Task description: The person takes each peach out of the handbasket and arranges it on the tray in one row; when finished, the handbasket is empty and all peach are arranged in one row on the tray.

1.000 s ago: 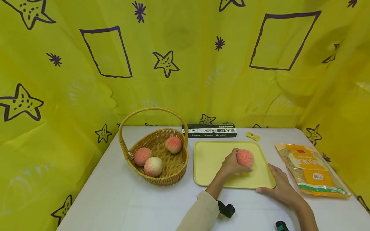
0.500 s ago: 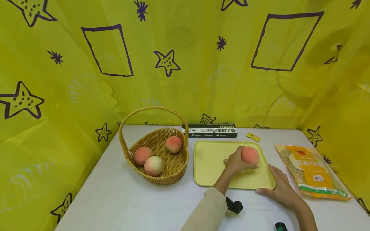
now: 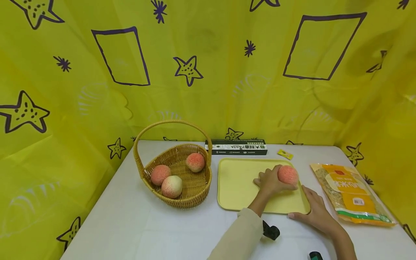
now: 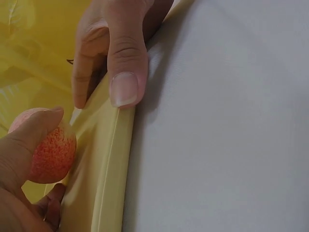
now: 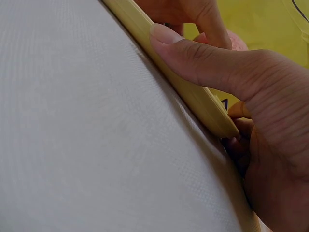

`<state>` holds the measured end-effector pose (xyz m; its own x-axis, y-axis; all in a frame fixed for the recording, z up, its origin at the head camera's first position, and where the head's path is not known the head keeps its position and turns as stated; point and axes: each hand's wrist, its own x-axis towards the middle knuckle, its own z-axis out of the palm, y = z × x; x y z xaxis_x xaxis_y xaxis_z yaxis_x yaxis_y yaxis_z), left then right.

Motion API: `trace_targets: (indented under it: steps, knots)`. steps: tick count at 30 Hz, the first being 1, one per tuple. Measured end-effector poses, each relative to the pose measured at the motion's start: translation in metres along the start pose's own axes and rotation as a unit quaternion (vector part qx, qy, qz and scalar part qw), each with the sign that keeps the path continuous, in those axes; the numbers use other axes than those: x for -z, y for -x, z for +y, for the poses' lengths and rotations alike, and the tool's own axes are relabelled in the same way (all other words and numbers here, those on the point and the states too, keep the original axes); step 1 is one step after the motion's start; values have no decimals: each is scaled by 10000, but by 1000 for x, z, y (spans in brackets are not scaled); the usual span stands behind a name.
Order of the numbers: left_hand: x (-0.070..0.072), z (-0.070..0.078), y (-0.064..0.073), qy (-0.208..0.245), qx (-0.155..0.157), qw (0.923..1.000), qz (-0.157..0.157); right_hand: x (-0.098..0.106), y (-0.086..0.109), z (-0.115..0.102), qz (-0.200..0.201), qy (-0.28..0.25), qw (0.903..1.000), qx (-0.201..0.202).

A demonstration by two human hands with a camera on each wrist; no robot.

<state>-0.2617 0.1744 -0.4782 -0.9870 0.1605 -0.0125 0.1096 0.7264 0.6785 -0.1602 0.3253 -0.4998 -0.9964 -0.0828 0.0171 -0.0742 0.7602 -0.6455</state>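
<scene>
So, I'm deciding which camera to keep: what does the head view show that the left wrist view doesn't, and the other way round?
Only the head view: wicker basket with three peaches, pasta box, small yellow packet and grain bag.
Only the left wrist view: the thumbnail of the right hand in clear close-up, plus fine red streaks on the held peach.
Both: left hand holding that peach, right hand gripping the yellow tray, white tabletop, yellow curtain.

Left fingers (image 3: 276, 171) curled, right fingers (image 3: 310, 194) bent, right thumb (image 5: 193, 60) extended
</scene>
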Motion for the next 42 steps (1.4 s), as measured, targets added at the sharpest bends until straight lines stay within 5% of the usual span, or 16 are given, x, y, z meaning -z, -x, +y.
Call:
trace_targets:
  steps: [19,28,42]
  knots:
    - [-5,7,0,-271,-119,9995,-107,3,1,2,-139,61,9998,-123]
    - [2,5,0,88,-139,9992,-359,3,2,3,-56,52,10000,-11]
    - [-4,8,-1,-120,150,9998,-26,3,0,1,-152,-88,9998,-101]
